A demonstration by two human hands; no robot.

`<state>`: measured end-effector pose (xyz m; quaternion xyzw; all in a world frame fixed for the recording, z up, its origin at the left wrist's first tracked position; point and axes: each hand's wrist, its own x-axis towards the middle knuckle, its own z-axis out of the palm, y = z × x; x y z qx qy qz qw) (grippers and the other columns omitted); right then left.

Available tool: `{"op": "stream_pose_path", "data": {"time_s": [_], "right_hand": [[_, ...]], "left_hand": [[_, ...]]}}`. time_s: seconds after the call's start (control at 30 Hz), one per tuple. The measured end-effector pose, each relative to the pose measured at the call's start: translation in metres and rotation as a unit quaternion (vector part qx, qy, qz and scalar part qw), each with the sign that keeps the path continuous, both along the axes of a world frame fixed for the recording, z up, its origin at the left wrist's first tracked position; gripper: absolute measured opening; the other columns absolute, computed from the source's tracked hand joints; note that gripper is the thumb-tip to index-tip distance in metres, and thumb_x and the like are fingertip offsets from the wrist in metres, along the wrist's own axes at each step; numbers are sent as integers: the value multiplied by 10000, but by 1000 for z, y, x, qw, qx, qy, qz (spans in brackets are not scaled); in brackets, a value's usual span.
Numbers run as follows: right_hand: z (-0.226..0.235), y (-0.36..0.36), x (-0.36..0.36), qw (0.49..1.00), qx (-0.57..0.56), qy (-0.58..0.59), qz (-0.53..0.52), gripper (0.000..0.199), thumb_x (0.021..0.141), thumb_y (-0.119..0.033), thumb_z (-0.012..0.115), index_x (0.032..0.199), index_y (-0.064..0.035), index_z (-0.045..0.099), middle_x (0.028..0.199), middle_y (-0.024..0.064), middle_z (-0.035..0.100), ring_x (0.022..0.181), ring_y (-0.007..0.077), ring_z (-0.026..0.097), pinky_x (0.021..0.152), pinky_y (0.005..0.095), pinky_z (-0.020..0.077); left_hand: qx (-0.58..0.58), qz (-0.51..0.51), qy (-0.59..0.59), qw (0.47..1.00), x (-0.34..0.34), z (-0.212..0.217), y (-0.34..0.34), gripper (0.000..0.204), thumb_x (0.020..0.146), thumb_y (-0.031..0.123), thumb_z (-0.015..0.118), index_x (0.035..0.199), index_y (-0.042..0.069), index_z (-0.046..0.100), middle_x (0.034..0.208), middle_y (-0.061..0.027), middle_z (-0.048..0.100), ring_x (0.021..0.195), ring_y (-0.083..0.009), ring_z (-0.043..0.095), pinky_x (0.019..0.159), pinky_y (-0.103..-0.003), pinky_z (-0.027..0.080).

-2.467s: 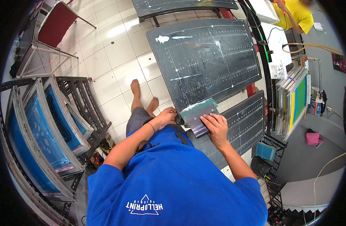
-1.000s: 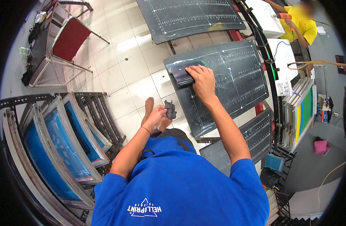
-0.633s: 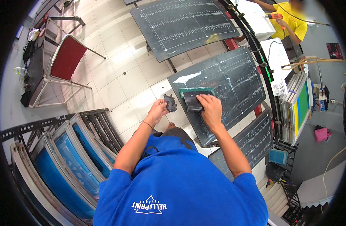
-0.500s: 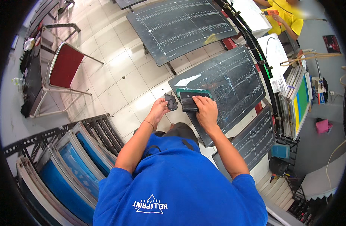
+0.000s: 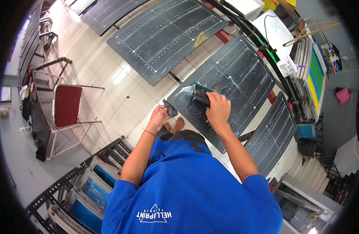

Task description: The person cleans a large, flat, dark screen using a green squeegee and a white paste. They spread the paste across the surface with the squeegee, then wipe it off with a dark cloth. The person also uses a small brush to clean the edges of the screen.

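Note:
My right hand [image 5: 219, 111] grips the black handle of a squeegee [image 5: 201, 96] with a green blade. The blade is at the near left corner of a black printing board [image 5: 245, 91] marked with white ruler lines. A whitish smear [image 5: 182, 96] lies on that corner beside the squeegee. Just off the board's left edge, my left hand [image 5: 157, 118] pinches a crumpled dark rag [image 5: 170, 109] between its fingers. Whether the blade's whole edge touches the board is hidden.
A second ruled board [image 5: 167, 33] stands ahead, and another [image 5: 271, 134] sits at the right. A red chair [image 5: 67, 106] is at the left. Framed screens [image 5: 94, 191] stand in a rack at the lower left. More frames [image 5: 310, 84] are stacked at the right.
The view has swung, shifting the boards and chair. The squeegee has tilted and turned in my right hand, and the white patch looks fainter. My left hand still holds the rag.

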<state>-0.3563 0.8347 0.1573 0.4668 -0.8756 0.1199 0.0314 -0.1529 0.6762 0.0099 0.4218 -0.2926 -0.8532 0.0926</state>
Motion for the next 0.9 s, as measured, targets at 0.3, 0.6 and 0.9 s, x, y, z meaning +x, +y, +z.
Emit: {"op": "stream_pose_path", "data": {"time_s": [0.3, 0.6, 0.9], "right_hand": [[-4, -33, 12, 993, 11, -22, -115, 463, 723, -11, 641, 1180, -83, 646, 1145, 22, 616, 1052, 246, 558, 855, 409, 429], [9, -42, 119, 977, 18, -59, -205, 508, 691, 29, 636, 1186, -82, 645, 1136, 5, 620, 1053, 232, 555, 861, 388, 416], [18, -62, 157, 965, 19, -23, -260, 521, 662, 39, 642, 1163, -103, 658, 1149, 0, 629, 1060, 239, 564, 908, 389, 415]], "left_hand": [[38, -139, 2, 990, -8, -12, -49, 38, 1000, 51, 467, 1027, 75, 477, 1039, -127, 636, 937, -238, 669, 848, -383, 565], [76, -332, 23, 940, -13, -15, -90, 41, 994, 61, 488, 1023, 90, 483, 983, -70, 612, 926, -209, 650, 806, -382, 565], [72, -399, 30, 914, -17, -38, -111, 55, 987, 49, 487, 1016, 93, 470, 973, -70, 605, 892, -202, 650, 797, -371, 566]]}}
